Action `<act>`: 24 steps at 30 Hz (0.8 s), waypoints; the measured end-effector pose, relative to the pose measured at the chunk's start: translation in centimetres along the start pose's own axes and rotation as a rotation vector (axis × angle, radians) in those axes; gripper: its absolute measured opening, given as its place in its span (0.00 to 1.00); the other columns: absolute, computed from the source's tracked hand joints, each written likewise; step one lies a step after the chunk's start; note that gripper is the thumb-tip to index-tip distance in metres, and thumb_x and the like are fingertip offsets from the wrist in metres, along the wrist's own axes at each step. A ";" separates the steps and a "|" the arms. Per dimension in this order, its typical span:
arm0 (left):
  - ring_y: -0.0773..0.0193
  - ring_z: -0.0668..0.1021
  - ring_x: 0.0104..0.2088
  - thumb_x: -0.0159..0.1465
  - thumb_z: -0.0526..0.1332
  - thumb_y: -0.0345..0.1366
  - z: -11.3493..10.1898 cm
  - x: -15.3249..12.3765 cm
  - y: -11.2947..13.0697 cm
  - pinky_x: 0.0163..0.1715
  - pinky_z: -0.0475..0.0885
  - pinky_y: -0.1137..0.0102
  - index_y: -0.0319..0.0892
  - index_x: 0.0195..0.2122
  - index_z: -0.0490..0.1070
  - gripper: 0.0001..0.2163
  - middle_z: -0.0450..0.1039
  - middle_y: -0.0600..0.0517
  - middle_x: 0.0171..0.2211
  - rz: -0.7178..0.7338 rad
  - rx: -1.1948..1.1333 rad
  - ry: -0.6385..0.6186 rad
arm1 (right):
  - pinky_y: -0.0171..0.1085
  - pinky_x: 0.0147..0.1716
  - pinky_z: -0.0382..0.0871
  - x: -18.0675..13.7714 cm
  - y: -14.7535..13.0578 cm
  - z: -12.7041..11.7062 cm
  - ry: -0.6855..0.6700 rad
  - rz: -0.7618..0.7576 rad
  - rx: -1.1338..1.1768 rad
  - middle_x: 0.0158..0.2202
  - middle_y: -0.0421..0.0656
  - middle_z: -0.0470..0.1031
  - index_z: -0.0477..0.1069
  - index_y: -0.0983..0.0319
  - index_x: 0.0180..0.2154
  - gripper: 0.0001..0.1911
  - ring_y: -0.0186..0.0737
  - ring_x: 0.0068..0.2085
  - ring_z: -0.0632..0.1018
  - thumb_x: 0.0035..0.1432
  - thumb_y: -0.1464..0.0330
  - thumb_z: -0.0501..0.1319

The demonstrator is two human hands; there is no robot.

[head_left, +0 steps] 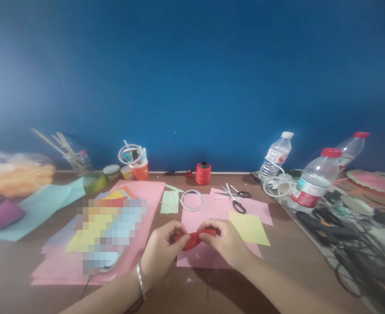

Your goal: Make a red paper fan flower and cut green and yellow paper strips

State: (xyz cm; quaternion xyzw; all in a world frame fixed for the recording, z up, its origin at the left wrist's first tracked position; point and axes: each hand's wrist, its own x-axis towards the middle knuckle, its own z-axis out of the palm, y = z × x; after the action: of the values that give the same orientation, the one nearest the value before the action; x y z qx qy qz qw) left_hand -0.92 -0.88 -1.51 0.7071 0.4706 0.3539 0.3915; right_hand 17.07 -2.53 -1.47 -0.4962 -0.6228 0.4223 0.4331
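Between my two hands is a small piece of folded red paper (194, 239). My left hand (166, 242) pinches its left end between thumb and fingers. At the right end, my right hand (223, 237) grips it the same way, with the fingers curled behind. Both hands hover over a pink sheet (199, 259) on the brown table. Just beyond them lies a roll of clear tape (192, 200). A yellow paper square (251, 229) is beside my right hand, and black-handled scissors (238, 206) rest open behind it.
A red thread spool (203, 174) and an orange cup of pens (140, 169) stand by the blue wall. Left is a stack of coloured papers (146, 218), partly pixelated. Right are plastic bottles (310, 185) and tangled black cables (352, 244).
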 end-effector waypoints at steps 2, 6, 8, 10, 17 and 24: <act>0.64 0.75 0.31 0.54 0.59 0.32 0.1 -0.1 0.1 0.32 0.68 0.73 0.43 0.31 0.73 0.05 0.75 0.54 0.30 0.027 0.014 -0.006 | 0.32 0.30 0.65 0.0 0.1 0.2 0.013 -0.001 0.018 0.27 0.40 0.75 0.72 0.63 0.28 0.04 0.36 0.30 0.74 0.48 0.74 0.59; 0.64 0.76 0.31 0.56 0.58 0.34 0.1 -0.1 0.0 0.32 0.69 0.73 0.44 0.31 0.75 0.07 0.77 0.53 0.31 0.014 0.044 -0.016 | 0.32 0.32 0.65 0.0 0.4 0.3 0.041 0.016 0.048 0.27 0.40 0.76 0.73 0.63 0.28 0.04 0.37 0.31 0.75 0.48 0.72 0.60; 0.64 0.76 0.29 0.57 0.57 0.34 -0.1 0.0 0.0 0.30 0.69 0.74 0.43 0.30 0.75 0.07 0.77 0.53 0.29 0.016 0.052 -0.011 | 0.32 0.31 0.65 0.1 0.6 0.2 0.073 0.033 0.047 0.27 0.41 0.76 0.73 0.63 0.27 0.03 0.38 0.30 0.74 0.48 0.71 0.60; 0.64 0.75 0.28 0.58 0.56 0.35 -0.2 0.1 -0.1 0.30 0.69 0.73 0.43 0.30 0.75 0.08 0.76 0.53 0.29 0.020 0.054 -0.014 | 0.33 0.30 0.65 0.2 0.8 0.0 0.102 0.060 0.045 0.25 0.41 0.76 0.74 0.63 0.26 0.04 0.38 0.29 0.74 0.48 0.70 0.61; 0.63 0.75 0.30 0.58 0.56 0.37 -0.3 0.4 -0.5 0.31 0.68 0.72 0.43 0.32 0.74 0.08 0.76 0.54 0.29 -0.024 0.033 -0.014 | 0.32 0.26 0.64 0.6 1.4 -0.6 0.091 0.101 0.102 0.22 0.41 0.75 0.74 0.65 0.24 0.06 0.36 0.26 0.72 0.47 0.69 0.61; 0.62 0.75 0.30 0.57 0.57 0.37 -0.4 0.9 -1.3 0.31 0.68 0.72 0.42 0.32 0.73 0.08 0.76 0.54 0.28 -0.070 -0.001 0.007 | 0.33 0.27 0.63 1.0 2.0 -1.4 0.017 0.070 -0.012 0.21 0.40 0.74 0.74 0.65 0.23 0.11 0.36 0.25 0.72 0.51 0.67 0.59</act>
State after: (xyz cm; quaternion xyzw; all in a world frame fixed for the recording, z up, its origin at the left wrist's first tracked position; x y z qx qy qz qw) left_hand -1.49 0.40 -2.32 0.6887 0.4963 0.3425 0.4024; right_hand 18.82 -1.09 -2.92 -0.5241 -0.6038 0.4291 0.4203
